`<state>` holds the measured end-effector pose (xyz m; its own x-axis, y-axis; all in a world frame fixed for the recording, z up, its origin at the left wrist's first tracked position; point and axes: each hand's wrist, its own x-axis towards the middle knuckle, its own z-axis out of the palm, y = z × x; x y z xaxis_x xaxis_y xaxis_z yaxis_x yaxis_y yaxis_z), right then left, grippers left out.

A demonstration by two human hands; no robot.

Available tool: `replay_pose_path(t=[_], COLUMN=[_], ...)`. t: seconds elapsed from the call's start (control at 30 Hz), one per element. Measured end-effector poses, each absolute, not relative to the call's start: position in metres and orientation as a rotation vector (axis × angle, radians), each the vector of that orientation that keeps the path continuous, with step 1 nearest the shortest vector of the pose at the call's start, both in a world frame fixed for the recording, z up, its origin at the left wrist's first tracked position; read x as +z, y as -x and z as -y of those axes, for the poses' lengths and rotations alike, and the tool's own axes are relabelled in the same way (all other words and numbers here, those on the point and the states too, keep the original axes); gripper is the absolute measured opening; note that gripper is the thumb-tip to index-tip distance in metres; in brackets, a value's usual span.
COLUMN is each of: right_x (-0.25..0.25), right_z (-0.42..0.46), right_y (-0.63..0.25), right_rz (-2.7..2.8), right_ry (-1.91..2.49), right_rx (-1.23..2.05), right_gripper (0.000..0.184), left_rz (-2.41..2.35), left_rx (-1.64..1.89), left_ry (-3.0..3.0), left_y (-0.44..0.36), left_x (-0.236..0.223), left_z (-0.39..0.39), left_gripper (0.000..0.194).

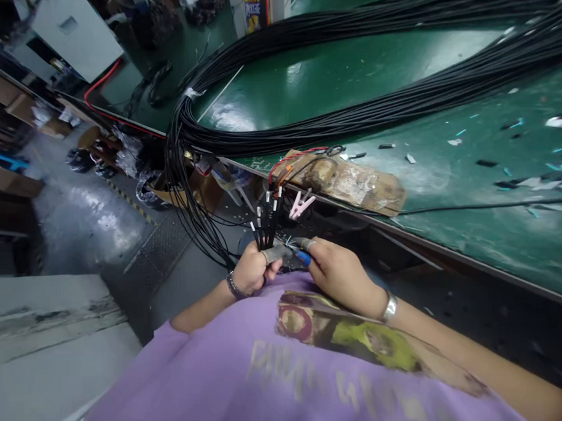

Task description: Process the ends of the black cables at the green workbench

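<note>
My left hand [254,268] is closed round a bunch of black cables [265,231], whose white-banded ends stick up above the fist. A grey wrap covers its thumb. My right hand [341,271] grips a small blue-handled tool [303,257], with a grey-wrapped finger bent toward the left thumb. Between the two thumbs, thin light-blue and white wire ends [289,241] show. What kind of tool it is remains hidden by the fingers. The cables run back from my left hand to a large black coil [246,138] lying on the green table.
On the table edge [427,237] lies a tape-wrapped block [355,185] with red and black wires. A pink clip [302,205] hangs at that edge. Cable scraps [531,179] litter the right side. A white cabinet [78,28] stands far left, cardboard boxes [208,192] below the table.
</note>
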<state>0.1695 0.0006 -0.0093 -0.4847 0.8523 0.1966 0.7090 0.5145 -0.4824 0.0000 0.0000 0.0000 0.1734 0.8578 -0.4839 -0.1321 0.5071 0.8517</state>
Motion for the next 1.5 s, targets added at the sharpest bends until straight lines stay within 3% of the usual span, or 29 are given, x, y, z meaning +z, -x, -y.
replay_pose_path(t=[0.67,1.2,1.33,1.5], right_x=[-0.0106,-0.0094,-0.0088,-0.0073], right_z=[-0.0045,-0.0042,-0.0046,-0.0058], right_y=[-0.1709,-0.1720,-0.1712,-0.1651], right_rz=[2.190,2.209,2.013,1.452], right_ry=[1.230,1.295,1.315,1.328], right_rx=[0.874,0.780,0.988,1.584], right_gripper=[0.019,0.019,0.022,0.043], left_rz=[-1.240,-1.244,-1.235,-1.212], left_rx=[0.759,0.784,0.843,0.806], left_ry=[-0.782,-0.770,-0.747,-0.833], left_y=[-0.0004,0.0017,0.0055,0.0044], left_x=[0.0001,-0.0041,-0.0054,-0.0068], left_z=[-0.0002,-0.0006,-0.0029,0.0018], left_gripper=[0.038,0.037,0.034,0.039])
